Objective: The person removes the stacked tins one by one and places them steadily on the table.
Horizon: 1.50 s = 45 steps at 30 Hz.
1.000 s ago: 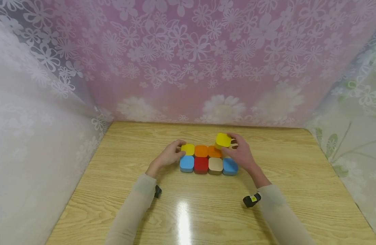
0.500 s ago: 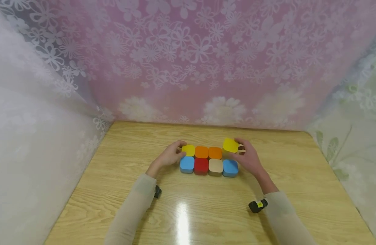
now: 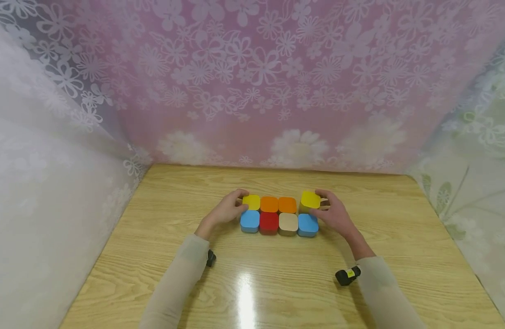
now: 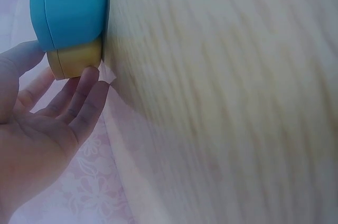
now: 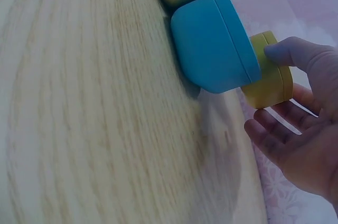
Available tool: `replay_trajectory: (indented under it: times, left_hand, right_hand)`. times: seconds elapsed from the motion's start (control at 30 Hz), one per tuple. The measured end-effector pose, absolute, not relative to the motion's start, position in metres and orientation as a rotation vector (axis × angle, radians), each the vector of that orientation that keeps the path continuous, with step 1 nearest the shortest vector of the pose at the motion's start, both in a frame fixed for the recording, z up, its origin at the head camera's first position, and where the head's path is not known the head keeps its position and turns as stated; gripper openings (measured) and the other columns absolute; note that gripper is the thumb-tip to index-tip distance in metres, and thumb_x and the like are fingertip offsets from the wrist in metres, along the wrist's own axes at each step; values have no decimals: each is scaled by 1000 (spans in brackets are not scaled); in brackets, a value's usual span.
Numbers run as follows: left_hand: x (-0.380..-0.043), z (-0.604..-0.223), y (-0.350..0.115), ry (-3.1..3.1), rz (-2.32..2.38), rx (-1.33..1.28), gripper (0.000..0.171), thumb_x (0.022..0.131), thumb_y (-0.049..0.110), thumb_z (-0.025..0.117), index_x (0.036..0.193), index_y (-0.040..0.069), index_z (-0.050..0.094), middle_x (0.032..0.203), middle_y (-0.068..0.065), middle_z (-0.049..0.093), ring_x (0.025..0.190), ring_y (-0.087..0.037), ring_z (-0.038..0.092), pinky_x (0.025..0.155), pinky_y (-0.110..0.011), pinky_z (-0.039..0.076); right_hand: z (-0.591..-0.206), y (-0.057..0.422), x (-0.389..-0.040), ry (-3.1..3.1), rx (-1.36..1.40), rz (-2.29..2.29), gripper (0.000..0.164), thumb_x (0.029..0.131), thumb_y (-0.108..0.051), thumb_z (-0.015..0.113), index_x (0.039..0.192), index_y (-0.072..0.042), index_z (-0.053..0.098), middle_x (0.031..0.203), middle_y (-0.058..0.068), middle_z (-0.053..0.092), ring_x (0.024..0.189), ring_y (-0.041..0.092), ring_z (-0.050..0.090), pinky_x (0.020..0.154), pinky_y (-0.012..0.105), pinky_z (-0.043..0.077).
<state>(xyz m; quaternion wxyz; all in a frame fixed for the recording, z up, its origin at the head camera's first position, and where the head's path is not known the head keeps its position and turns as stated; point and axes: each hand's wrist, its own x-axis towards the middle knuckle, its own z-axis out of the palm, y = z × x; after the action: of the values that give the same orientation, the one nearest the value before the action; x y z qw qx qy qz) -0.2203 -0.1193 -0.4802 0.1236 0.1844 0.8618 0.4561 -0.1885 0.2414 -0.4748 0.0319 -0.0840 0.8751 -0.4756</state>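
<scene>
Rounded square blocks stand in two rows on the wooden table. At the left end of the back row, my left hand (image 3: 228,208) holds a yellow block (image 3: 251,202) between thumb and fingers; the left wrist view has it behind a blue block (image 4: 74,7). My right hand (image 3: 334,214) pinches another yellow block (image 3: 310,200) at the row's right end, its top higher than its neighbours. In the right wrist view this yellow block (image 5: 269,81) sits behind a blue block (image 5: 211,44), with my thumb on its near face. Two orange blocks (image 3: 269,204) lie between the yellow ones.
The front row runs blue (image 3: 250,221), red (image 3: 269,223), beige (image 3: 288,224) and blue (image 3: 307,225), side by side. The table (image 3: 186,292) has its back edge against a pink flowered curtain (image 3: 252,114), and pale curtains hang on both sides.
My right hand has carried its yellow block from over the right orange block to the right and then lowered it behind the right blue block. My left hand has stayed in place.
</scene>
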Motion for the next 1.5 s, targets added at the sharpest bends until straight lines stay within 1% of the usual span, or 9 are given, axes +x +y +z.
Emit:
replay_trajectory:
  times: [0.4,0.6,0.73,0.8,1.0,1.1,1.33,1.5]
  left_hand:
    - [-221,-482,-119,2504,1336,516,47,101,16,58,145,5,45,143,-10,50,122,-30,55,102,-43,49]
    - [-222,-482,-119,2502,1336,519,47,101,17,58,145,5,45,143,-10,51,122,-30,55,102,-43,49]
    - [-222,-482,-119,2499,1338,521,47,101,17,59,145,5,46,143,-10,51,122,-30,55,102,-43,49]
    - [-222,-483,-120,2498,1338,523,47,101,17,59,145,5,46,143,-10,51,122,-30,55,102,-43,49]
    - [-222,-483,-120,2498,1337,522,47,102,16,57,146,5,45,144,-11,50,123,-30,55,102,-43,49]
    - [-221,-483,-120,2493,1348,514,47,102,16,57,146,5,45,144,-11,50,124,-30,54,102,-43,49]
    - [-220,-483,-120,2489,1355,514,47,102,16,58,146,6,45,144,-10,50,123,-30,55,102,-43,49]
    - [-221,-484,-121,2495,1350,520,47,102,17,58,146,6,45,144,-10,50,124,-30,54,103,-43,48]
  right_hand:
    - [-482,245,-195,2577,-223,-1494,69,93,-21,71,150,-3,37,149,23,38,123,41,48,96,51,49]
    - [-484,246,-197,2528,-209,-1498,70,92,-26,72,149,-5,38,151,21,36,126,41,47,98,53,48]
    - [-484,247,-198,2514,-203,-1503,70,92,-25,72,149,-5,38,150,21,37,127,42,47,99,55,47]
    - [-483,246,-197,2521,-224,-1486,69,93,-25,71,149,-3,37,149,24,37,126,43,47,99,55,48]
    - [-456,236,-185,2494,-239,-1456,63,96,-14,66,148,6,35,146,32,36,126,49,45,99,58,46]
    - [-458,237,-185,2486,-230,-1459,62,96,-14,66,147,4,36,147,31,36,127,48,45,101,59,45]
    - [-483,246,-196,2525,-248,-1419,62,96,-26,67,147,-3,40,148,25,39,127,43,47,100,54,47]
    - [-485,248,-197,2523,-259,-1427,61,95,-26,68,146,-6,42,148,22,40,128,42,48,101,55,47]
